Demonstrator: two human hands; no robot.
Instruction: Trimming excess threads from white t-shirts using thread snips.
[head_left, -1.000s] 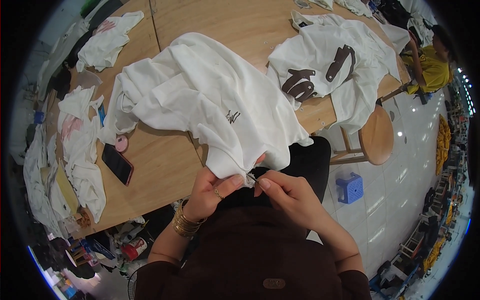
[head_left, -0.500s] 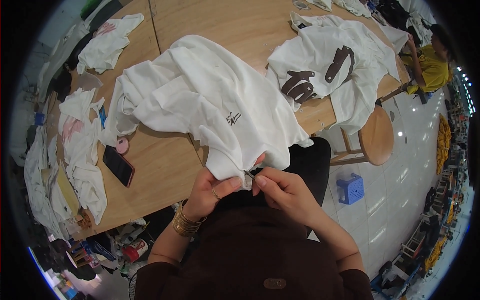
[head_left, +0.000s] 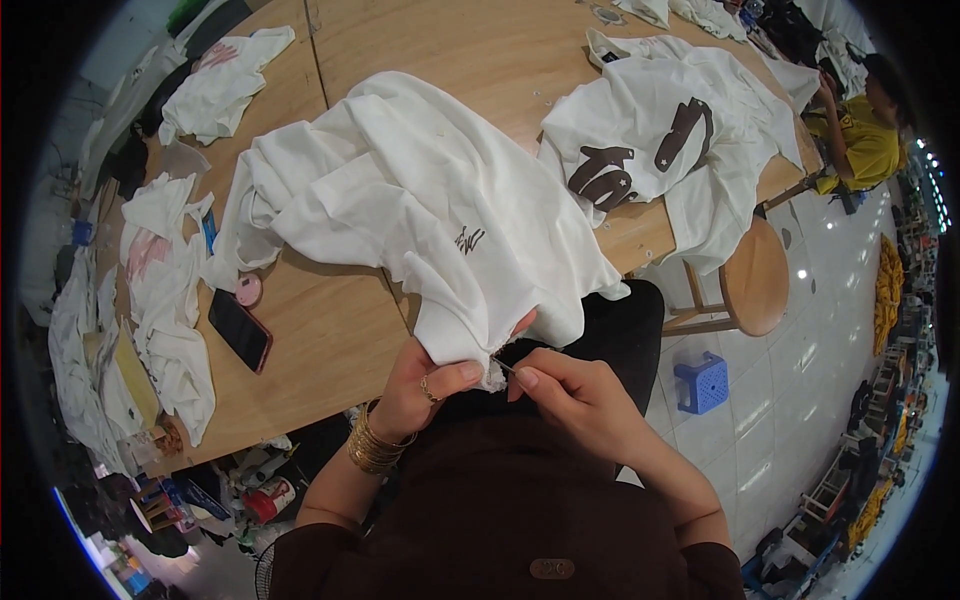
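Note:
A white garment (head_left: 390, 170) with small dark lettering spreads over the table's near edge toward me. My left hand (head_left: 412, 392), with bangles at the wrist and a ring, pinches its gathered near edge between thumb and fingers. Some fingertips show past the cloth, and the edge there looks frayed. In my right hand (head_left: 570, 388), thumb and fingers close on a thin metal tool (head_left: 504, 365), slim like tweezers. Its tip meets the cloth edge beside my left thumb. The fingers hide most of the tool, so its exact kind is unclear.
The wooden table (head_left: 330, 325) bears a phone (head_left: 240, 330), a pink round case (head_left: 248, 289), more white cloth pieces (head_left: 165, 300) and a white garment with dark patches (head_left: 690, 80). Rightward are a wooden stool (head_left: 755, 280), a blue plastic stool (head_left: 701, 382) and a person in yellow (head_left: 868, 140).
My right hand has drawn slightly down and right, with the tool's tip still at the cloth edge. More of the frayed edge shows by my left thumb.

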